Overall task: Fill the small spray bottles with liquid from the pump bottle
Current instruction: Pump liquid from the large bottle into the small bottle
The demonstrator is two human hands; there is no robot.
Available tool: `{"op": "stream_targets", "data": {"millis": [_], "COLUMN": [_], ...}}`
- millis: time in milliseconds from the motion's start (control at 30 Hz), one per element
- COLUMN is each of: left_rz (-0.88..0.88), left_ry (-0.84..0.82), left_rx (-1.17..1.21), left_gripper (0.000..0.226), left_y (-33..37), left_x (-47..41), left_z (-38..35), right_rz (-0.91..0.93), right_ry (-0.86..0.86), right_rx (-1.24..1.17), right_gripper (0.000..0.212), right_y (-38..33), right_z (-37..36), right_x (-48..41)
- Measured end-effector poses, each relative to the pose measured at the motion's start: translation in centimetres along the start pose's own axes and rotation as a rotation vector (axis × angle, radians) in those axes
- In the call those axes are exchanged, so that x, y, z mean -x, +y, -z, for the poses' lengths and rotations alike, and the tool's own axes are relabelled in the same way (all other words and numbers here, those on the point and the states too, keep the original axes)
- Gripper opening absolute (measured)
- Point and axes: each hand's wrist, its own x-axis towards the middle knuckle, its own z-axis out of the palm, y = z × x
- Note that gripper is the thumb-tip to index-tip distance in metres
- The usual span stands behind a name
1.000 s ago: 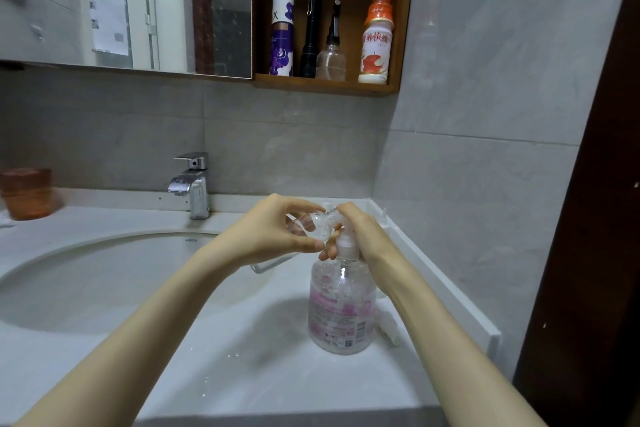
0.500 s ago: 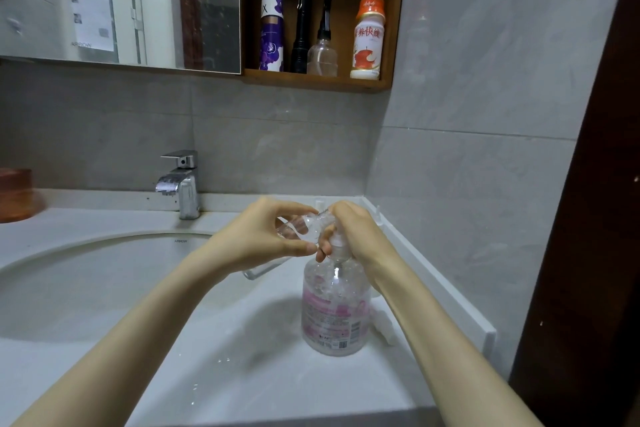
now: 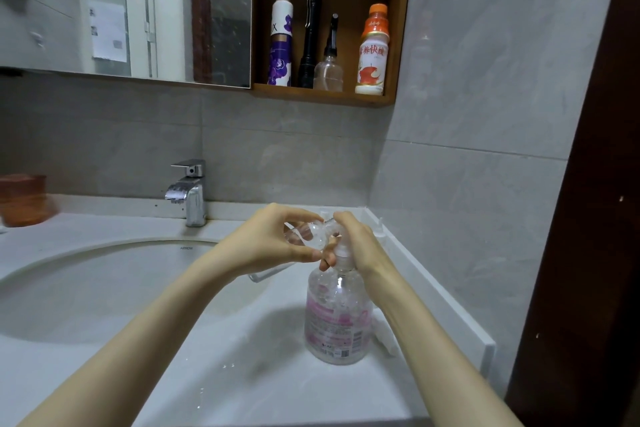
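A clear pump bottle [image 3: 337,319] with a pink label stands on the white counter, right of the basin. My right hand [image 3: 360,246] curls over its pump head from above, with fingers wrapped around the white neck. My left hand [image 3: 268,243] pinches a small clear spray bottle [image 3: 311,234], tilted with its mouth against the pump nozzle. Most of the nozzle is hidden by my fingers. A clear tube-like piece [image 3: 268,276] lies on the counter below my left hand.
A white basin [image 3: 104,288] fills the left, with a chrome tap [image 3: 188,192] behind it. An orange cup [image 3: 22,199] stands at far left. The wooden shelf [image 3: 322,95] above holds several bottles. A raised counter edge [image 3: 440,302] runs along the right wall.
Both hands stay at the pump head with the small bottle held to the nozzle. Only the camera view has shifted slightly.
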Motion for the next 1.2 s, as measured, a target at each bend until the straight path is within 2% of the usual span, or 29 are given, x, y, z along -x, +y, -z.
{"op": "stream_targets", "data": {"millis": [400, 667, 800, 1000, 1200], "left_rz": [-0.004, 0.013, 0.025, 0.023, 0.005], "left_ry": [0.007, -0.001, -0.002, -0.002, 0.008], "left_rx": [0.031, -0.003, -0.022, -0.003, 0.017], "left_gripper": [0.043, 0.047, 0.048, 0.047, 0.042], "left_y": [-0.3, -0.8, -0.6, -0.1, 0.0], "left_x": [-0.3, -0.4, -0.2, 0.0, 0.0], "left_z": [-0.1, -0.5, -0.5, -0.3, -0.2], "right_rz": [0.065, 0.040, 0.038, 0.025, 0.020], "right_ry": [-0.005, -0.031, 0.009, 0.016, -0.003], "right_rx": [-0.007, 0.025, 0.023, -0.005, -0.011], "right_gripper": [0.024, 0.016, 0.015, 0.039, 0.046], "right_y": [0.4, 0.2, 0.6, 0.4, 0.0], "right_z": [0.2, 0.6, 0.5, 0.2, 0.1], "right_x": [-0.8, -0.9, -0.8, -0.5, -0.1]}}
